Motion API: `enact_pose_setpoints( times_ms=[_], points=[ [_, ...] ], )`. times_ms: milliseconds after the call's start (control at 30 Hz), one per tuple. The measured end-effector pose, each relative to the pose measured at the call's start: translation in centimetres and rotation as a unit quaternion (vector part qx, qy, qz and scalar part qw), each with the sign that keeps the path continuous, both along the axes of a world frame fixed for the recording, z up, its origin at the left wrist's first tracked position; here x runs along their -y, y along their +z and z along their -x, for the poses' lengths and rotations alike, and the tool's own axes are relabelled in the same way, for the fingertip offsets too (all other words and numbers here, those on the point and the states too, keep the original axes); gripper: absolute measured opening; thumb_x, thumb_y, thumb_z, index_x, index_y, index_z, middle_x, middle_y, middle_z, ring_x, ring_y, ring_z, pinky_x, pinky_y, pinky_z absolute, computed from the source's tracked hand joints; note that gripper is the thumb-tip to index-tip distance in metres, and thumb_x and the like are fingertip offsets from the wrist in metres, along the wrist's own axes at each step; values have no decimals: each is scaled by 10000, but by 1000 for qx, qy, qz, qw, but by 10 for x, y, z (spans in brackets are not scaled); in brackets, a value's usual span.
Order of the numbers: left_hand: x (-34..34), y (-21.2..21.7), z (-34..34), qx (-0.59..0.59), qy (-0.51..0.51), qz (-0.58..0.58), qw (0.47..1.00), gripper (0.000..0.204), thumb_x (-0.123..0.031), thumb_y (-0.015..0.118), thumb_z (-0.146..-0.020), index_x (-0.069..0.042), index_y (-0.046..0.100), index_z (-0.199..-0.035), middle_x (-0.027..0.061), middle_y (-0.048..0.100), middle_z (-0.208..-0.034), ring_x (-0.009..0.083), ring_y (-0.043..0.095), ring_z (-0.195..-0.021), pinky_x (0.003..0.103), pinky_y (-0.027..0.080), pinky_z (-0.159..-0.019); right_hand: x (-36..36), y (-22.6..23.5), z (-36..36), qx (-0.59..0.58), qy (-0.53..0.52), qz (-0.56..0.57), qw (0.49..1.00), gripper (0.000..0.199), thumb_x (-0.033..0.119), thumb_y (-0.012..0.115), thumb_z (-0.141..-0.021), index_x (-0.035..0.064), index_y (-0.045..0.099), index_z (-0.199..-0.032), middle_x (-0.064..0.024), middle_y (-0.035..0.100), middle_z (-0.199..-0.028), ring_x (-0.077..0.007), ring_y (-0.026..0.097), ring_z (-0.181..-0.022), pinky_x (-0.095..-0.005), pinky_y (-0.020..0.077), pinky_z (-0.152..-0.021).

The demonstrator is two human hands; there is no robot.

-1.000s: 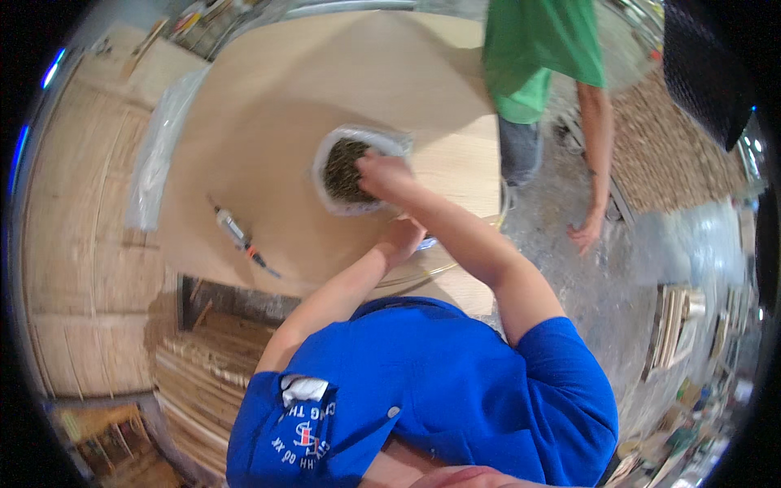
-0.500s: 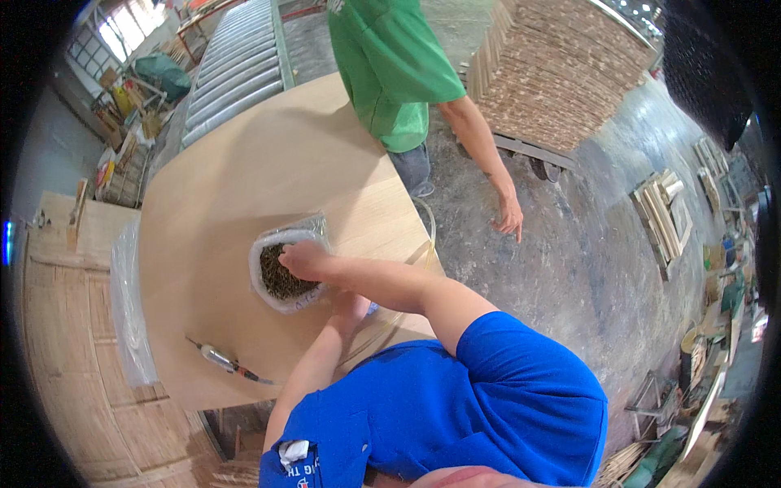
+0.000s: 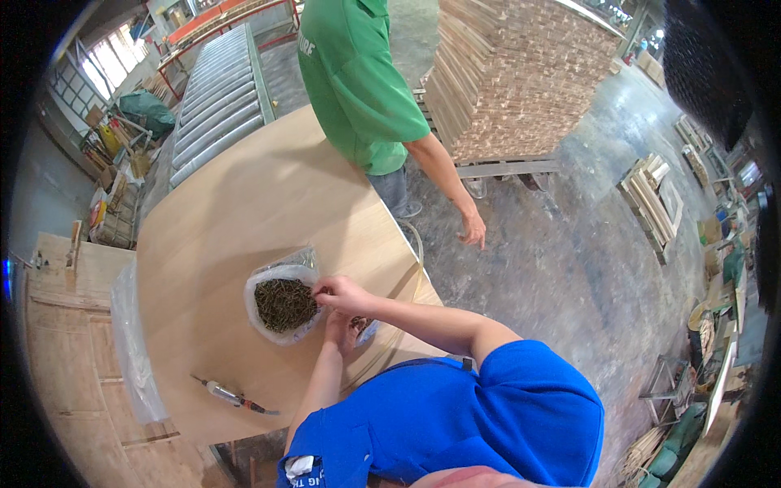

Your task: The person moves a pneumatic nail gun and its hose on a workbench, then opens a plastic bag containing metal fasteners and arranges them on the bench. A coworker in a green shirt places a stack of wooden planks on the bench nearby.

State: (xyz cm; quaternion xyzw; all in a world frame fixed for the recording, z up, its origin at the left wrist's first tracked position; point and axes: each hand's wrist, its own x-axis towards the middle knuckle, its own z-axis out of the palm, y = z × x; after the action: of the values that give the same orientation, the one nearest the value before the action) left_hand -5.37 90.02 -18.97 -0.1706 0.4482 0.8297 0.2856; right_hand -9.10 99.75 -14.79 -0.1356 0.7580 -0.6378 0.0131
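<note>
A white plastic bag (image 3: 254, 321), opened wide, stands on the wooden tabletop (image 3: 195, 244). Heaped inside are small thin brownish pieces (image 3: 283, 305) that look like screws. My right hand (image 3: 345, 296) is at the bag's right rim, fingers pinched together; what they hold is too small to make out. Just below it, my left hand (image 3: 339, 332) is closed at a small bluish-white plastic bag (image 3: 368, 333) with similar pieces showing in its mouth. A slim power screwdriver (image 3: 228, 395) with a cord or hose lies left of my left forearm.
Across the table's far right edge stands a person in a green shirt (image 3: 358, 89), one arm hanging down. A roller conveyor (image 3: 220, 102) runs off beyond the table. Clear plastic sheeting (image 3: 134, 350) hangs along the left edge. Stacked wood strips (image 3: 521, 81) stand on a pallet.
My right hand has come out of the white bag and moved right, to above my left hand. The heap now shows fully. The view has shifted, and the co-worker still stands there.
</note>
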Motion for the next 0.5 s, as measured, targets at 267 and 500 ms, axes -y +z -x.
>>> enact_pose_setpoints(
  times_ms=[267, 500],
  points=[
    [6, -6, 4, -4, -82, -16, 997, 123, -107, 503, -835, -23, 530, -920, 30, 543, -703, 116, 506, -546, 209, 442, -524, -79, 3, -73, 278, -104, 128, 946, 197, 103, 554, -781, 19, 586, -957, -30, 603, -796, -35, 429, -510, -176, 349, -445],
    [10, -7, 1, 27, -63, -73, 995, 135, -98, 439, -865, -29, 526, -943, 50, 553, -749, 116, 525, -596, 217, 477, -551, -93, -11, -104, 312, -112, 275, 902, 190, 104, 545, -807, 33, 554, -982, -10, 603, -762, -14, 320, -427, -163, 258, -381]
  ],
)
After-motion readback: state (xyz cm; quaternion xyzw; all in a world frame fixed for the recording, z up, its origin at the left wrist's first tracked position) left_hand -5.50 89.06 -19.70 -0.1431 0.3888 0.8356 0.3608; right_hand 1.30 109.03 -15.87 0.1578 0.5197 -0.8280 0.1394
